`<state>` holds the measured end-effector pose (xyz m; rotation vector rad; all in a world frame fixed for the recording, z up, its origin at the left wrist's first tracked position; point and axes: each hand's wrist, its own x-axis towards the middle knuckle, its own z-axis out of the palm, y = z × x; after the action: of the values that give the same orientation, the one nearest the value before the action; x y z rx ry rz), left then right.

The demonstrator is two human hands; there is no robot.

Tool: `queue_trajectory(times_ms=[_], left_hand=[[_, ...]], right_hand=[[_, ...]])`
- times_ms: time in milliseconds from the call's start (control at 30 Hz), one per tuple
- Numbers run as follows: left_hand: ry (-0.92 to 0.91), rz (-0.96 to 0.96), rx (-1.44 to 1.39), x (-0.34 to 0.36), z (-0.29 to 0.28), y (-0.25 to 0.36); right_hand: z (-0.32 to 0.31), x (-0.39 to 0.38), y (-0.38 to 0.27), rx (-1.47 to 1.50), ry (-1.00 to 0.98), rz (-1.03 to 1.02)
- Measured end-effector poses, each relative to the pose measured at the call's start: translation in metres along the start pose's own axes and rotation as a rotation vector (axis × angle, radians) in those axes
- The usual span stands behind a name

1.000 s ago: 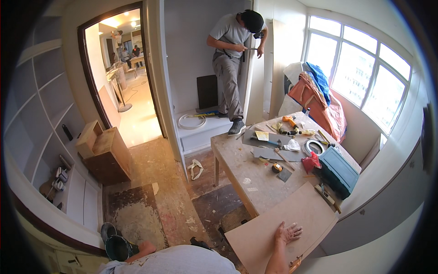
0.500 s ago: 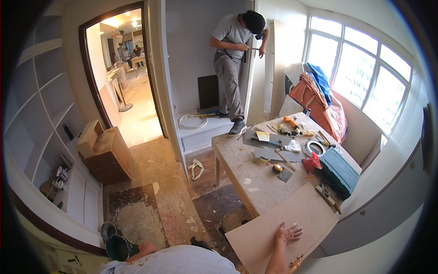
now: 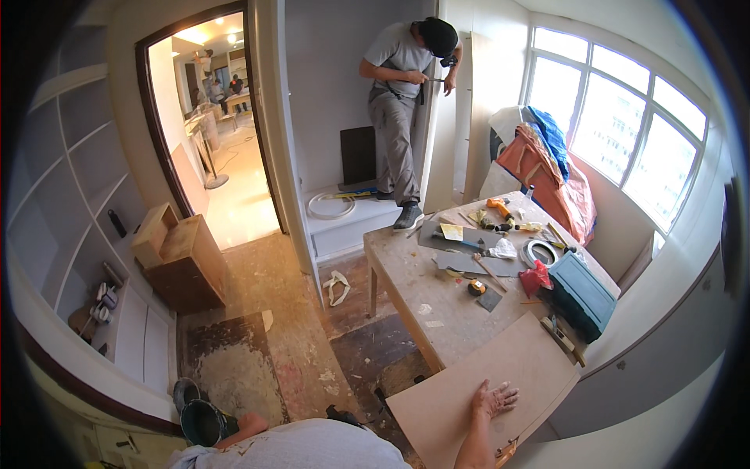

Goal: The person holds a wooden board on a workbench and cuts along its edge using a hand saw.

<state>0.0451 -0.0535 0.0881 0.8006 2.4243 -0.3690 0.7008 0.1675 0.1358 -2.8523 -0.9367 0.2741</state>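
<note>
Probably stiff and fairly light, judging by the flat look of the board (image 3: 500, 356), lying over the near end of the table (image 3: 406, 266). Covered by the right hand (image 3: 494, 399), with fingers spread, gripping nothing. Best lifted by opposite edges. Cannot tell the left hand's fingers: hidden.
</note>
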Motion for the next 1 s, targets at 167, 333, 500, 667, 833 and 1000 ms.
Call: queue_trajectory(times_ms=[167,333,500,667,833,1000], left_hand=[[-0.006,0.02,0.013,0.005,0.0,0.0],[0.013,0.076,0.037,0.027,0.013,-0.015],[0.035,0.068,0.033,0.032,0.015,-0.012],[0.032,0.104,0.04,0.044,0.02,-0.015],[0.013,0.13,0.042,0.044,0.019,-0.016],[0.067,0.095,0.035,0.043,0.024,-0.012]], right_hand=[[0.002,0.001,0.003,0.0,0.01,-0.002],[-0.003,-0.003,0.0,0.024,0.013,-0.01],[-0.004,-0.004,0.002,0.042,0.028,-0.01],[0.0,-0.002,0.003,0.055,0.022,-0.01],[0.004,-0.001,-0.001,0.057,0.019,-0.01],[0.008,0.003,0.006,0.068,0.07,-0.027]])
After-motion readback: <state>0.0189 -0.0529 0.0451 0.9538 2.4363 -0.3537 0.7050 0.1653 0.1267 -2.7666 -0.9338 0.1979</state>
